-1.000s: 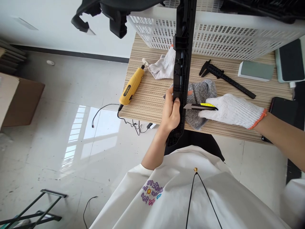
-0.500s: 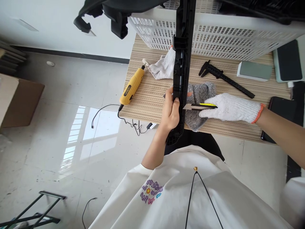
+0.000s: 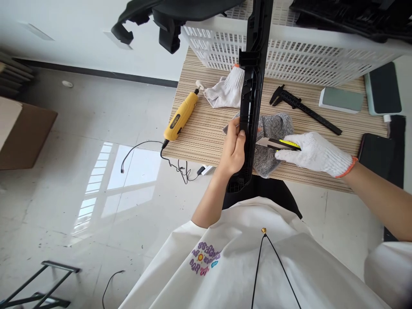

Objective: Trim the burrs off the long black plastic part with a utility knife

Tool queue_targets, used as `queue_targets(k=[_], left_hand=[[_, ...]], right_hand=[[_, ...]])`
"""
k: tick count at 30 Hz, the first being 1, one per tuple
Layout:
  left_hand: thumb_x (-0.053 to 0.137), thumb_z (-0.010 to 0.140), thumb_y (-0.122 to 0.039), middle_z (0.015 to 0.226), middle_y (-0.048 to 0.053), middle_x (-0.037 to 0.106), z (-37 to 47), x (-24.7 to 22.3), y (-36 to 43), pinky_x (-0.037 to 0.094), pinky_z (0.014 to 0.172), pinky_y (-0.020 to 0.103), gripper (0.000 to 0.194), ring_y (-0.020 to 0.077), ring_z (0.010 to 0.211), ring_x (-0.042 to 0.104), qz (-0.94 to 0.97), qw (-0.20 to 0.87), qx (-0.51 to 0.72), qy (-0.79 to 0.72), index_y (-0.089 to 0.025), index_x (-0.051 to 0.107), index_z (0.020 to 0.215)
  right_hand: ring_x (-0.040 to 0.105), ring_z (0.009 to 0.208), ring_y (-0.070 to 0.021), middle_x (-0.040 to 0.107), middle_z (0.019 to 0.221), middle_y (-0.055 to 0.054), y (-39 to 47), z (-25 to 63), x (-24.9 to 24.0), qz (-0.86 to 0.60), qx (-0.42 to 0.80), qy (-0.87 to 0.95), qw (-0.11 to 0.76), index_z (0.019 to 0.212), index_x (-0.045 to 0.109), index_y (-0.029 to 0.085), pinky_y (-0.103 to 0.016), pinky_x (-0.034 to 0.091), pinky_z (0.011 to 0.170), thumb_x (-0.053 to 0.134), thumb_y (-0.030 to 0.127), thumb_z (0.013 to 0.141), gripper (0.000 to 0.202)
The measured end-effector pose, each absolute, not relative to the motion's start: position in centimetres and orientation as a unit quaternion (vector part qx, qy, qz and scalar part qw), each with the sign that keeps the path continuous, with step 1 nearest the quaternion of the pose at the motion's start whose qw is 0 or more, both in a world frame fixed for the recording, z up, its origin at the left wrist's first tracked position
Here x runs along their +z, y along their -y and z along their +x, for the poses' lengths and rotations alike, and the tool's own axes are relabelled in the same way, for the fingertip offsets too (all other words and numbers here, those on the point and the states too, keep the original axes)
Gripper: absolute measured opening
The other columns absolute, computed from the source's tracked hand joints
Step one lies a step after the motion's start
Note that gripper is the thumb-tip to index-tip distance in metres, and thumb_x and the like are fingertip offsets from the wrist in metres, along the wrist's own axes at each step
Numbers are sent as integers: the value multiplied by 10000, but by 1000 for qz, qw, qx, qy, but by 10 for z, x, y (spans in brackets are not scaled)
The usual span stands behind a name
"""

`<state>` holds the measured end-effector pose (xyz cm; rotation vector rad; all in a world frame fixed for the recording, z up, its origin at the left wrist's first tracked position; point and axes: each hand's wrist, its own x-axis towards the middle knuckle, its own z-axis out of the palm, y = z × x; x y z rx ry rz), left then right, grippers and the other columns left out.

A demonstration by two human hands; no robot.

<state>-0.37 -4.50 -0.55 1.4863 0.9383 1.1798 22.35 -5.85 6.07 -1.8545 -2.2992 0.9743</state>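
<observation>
1 striped table, under the grey cloth (ref. for all places). 1 wht slotted basket, beyond cloth, w/ blk plastic pcs at its top R; they overlap, can't count. 1 cardboard box, on floor, well L of cloth. 1 long blk part, over cloth's L side; blocks view of some of the cloth & some of a loose glove. Its long axis runs fwd from nr the person's waist, on past the basket rim, far end leaning slightly R. 1 hooked blk pc, beyond & L of cloth; can't tell if joined to long part.

2 hands. L hand: bare, at cloth's L, gripping long part, some fingers hidden behind it. R hand: wht glove, orange cuff, R of cloth, wrapped round 1 knife w/ yellow grip. Knife is over cloth, long axis crosswise, blade tip twd long part's R edge; contact can't tell.

Also: 1 yellow power tool, L of cloth; 1 dark phone, well R; 1 blk caliper, beyond/R; 1 loose glove, beyond/L; 1 grey-green block, R past caliper.
</observation>
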Motion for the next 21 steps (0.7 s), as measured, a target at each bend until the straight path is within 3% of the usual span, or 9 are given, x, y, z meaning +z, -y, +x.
queue_targets(k=[3, 8, 11, 21], left_hand=[[293, 1054, -470, 1167, 101, 707, -3, -6, 45, 548, 991, 472, 387, 234, 1133, 682, 608, 492, 486, -390, -241, 421, 1339], [306, 1051, -479, 1211, 101, 685, -3, -5, 45, 545, 998, 478, 368, 246, 1201, 655, 600, 509, 486, -381, -248, 422, 1313], [318, 1044, -501, 1196, 97, 686, -4, -4, 45, 549, 983, 465, 384, 251, 1213, 649, 603, 508, 485, -379, -253, 417, 1321], [318, 1028, -554, 1110, 78, 693, -2, -8, 45, 553, 956, 459, 429, 242, 1113, 690, 607, 495, 492, -381, -275, 412, 1340]], right_hand=[[632, 743, -231, 726, 869, -73, 64, 220, 61, -611, 279, 740, -18, 995, 707, 182, -313, 379, 662, 566, 625, 861, 484], [622, 675, -246, 695, 748, -59, 68, 217, 61, -615, 221, 756, -46, 923, 691, 226, -303, 310, 590, 499, 716, 870, 529], [640, 702, -256, 723, 808, -69, 68, 217, 59, -628, 215, 747, -36, 996, 706, 228, -298, 323, 594, 504, 705, 873, 532], [628, 668, -262, 702, 749, -82, 74, 211, 63, -633, 143, 756, -83, 1010, 695, 234, -289, 218, 557, 426, 764, 880, 609]])
